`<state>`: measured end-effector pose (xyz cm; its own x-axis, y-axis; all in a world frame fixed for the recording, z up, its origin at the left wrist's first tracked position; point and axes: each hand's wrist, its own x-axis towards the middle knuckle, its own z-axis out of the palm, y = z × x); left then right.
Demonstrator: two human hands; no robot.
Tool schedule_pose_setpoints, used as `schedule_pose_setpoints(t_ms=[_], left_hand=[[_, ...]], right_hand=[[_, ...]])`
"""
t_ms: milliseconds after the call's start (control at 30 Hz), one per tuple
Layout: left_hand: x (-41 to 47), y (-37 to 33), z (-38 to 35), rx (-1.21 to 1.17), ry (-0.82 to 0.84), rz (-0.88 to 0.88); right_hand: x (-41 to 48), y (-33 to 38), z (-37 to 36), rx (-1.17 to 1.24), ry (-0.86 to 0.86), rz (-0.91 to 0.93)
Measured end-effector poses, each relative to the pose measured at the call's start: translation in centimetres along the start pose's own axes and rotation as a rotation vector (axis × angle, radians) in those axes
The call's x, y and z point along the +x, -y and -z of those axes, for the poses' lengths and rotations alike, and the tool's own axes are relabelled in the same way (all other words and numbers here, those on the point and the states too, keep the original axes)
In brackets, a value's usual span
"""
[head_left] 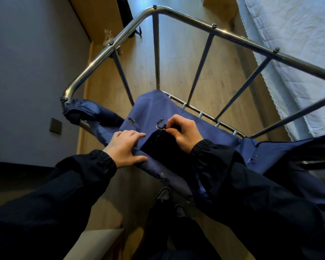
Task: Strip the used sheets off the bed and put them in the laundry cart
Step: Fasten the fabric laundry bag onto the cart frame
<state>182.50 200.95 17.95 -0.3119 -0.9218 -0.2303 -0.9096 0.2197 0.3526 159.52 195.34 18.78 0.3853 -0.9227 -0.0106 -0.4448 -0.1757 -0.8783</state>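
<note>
The bed (298,44) and its white bedding lay at two o'clock, beyond the laundry cart (186,17). On the cart's blue bag (150,109) the left grip (126,147) rested spread; the right grip (184,132), nearer the bed, pinched a hook (160,123).

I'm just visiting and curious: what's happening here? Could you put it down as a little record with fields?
place: room with wood floor and grey wall
cart: bare metal frame with a rounded top rail
bag: blue fabric, slack, draped over the cart's lower rails
left hand: fingers spread flat on the bag's edge
right hand: pinches a small metal hook at the bag's opening
bed: white and quilted, to the right of the cart
stage: seemingly fitting the bag to the cart
</note>
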Motion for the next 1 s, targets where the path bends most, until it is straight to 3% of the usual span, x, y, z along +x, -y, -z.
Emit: schedule_pose_setpoints(t_ms=[167, 300, 433, 533, 633, 700, 767, 833, 900, 1000], left_hand=[[-2.4, -0.5, -1.5, 0.01, -0.032, 0.081], [-2.4, -1.1, -2.4, -0.004, -0.128, 0.188], [-2.9, -1.9, -3.2, -0.017, -0.258, 0.251], [-3.8, -2.9, -4.0, -0.049, -0.305, 0.191], [-6.0, -4.1, -5.8, -0.044, -0.489, 0.097], [-7.8, -5.2, -7.1, -0.163, -0.581, 0.15], [-9.1, -6.0, -7.9, -0.375, -0.564, 0.232], [-9.9, -6.1, -8.7, -0.541, -0.434, 0.301], [-10.2, -6.0, -9.5, -0.608, -0.322, 0.315], [-9.7, -5.6, -9.9, -0.686, -0.323, 0.324]], right_hand=[[-1.9, 2.2, -0.5, 0.049, 0.014, 0.085], [-5.6, 5.1, -2.0, 0.064, 0.153, 0.252], [-8.4, 4.0, -4.1, -0.144, 0.324, 0.266], [-9.3, 2.5, -4.4, -0.246, 0.356, 0.267], [-9.2, 2.1, -4.9, -0.382, 0.396, 0.341], [-8.9, 1.9, -5.3, -0.488, 0.416, 0.353], [-8.9, 1.9, -5.7, -0.566, 0.391, 0.36], [-9.1, 2.1, -6.3, -0.575, 0.349, 0.392], [-9.2, 2.4, -7.0, -0.55, 0.32, 0.393], [-9.0, 3.1, -7.9, -0.544, 0.24, 0.291]])
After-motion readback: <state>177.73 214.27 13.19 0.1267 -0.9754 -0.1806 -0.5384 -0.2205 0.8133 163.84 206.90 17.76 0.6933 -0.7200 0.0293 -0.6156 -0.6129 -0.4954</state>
